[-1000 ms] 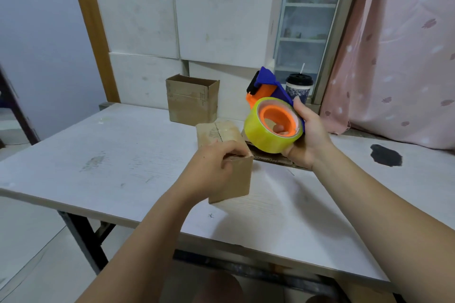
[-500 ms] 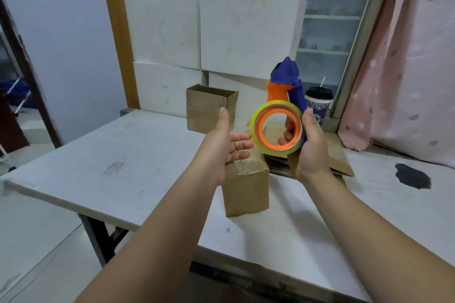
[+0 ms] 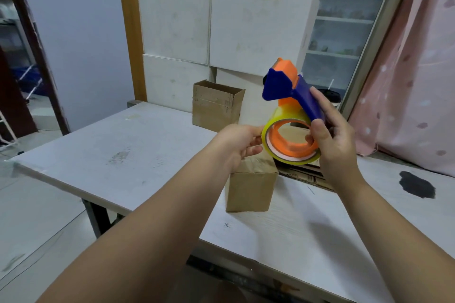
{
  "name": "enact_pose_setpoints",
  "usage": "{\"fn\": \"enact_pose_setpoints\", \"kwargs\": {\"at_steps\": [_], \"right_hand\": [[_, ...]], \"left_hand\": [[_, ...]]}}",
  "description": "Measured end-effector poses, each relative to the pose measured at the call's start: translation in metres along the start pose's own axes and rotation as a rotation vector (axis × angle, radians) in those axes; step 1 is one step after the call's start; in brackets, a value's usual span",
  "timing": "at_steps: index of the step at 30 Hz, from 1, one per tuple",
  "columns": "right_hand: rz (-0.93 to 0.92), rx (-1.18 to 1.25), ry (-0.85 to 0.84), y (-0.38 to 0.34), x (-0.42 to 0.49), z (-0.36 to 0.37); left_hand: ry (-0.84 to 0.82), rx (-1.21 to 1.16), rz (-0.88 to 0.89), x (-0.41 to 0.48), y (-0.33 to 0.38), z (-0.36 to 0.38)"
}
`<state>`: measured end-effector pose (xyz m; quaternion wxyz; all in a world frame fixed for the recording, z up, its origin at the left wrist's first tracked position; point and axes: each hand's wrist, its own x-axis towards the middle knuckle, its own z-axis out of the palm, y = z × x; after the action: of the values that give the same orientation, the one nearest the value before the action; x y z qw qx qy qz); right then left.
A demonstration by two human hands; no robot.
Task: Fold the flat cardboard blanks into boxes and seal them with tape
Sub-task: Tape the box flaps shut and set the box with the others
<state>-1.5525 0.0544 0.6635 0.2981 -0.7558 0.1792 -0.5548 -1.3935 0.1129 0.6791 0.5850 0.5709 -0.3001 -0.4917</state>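
- Right grip point(image 3: 337, 145) is clamping the tape dispenser point(image 3: 290, 110), fingers hooking into the orange core and lying along the blue handle, holding it above the counter point(image 3: 123, 155).
- Left grip point(image 3: 238, 142) is pinching the yellow roll's left rim.
- Folded box point(image 3: 251, 187) is standing on the counter beneath both grips, its top partly hidden.
- Flat blanks point(image 3: 305, 174) are lying behind it, mostly covered.

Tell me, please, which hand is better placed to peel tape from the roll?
The left hand: it touches the rim of the tape roll, while the right hand grips the tape dispenser.
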Motion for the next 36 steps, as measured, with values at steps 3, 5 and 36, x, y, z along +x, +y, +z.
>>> {"fn": "enact_pose_setpoints", "kwargs": {"at_steps": [3,5,36], "right_hand": [[0.000,-0.064,-0.071,-0.002,-0.004,0.001],[0.011,-0.095,-0.121,-0.002,-0.004,0.000],[0.287,0.182,-0.280,0.018,0.004,0.024]], "left_hand": [[0.057,0.107,0.077,0.000,-0.004,-0.001],[0.082,0.154,0.141,0.000,-0.007,-0.002],[0.644,-0.229,0.246,-0.015,-0.059,-0.024]]}}
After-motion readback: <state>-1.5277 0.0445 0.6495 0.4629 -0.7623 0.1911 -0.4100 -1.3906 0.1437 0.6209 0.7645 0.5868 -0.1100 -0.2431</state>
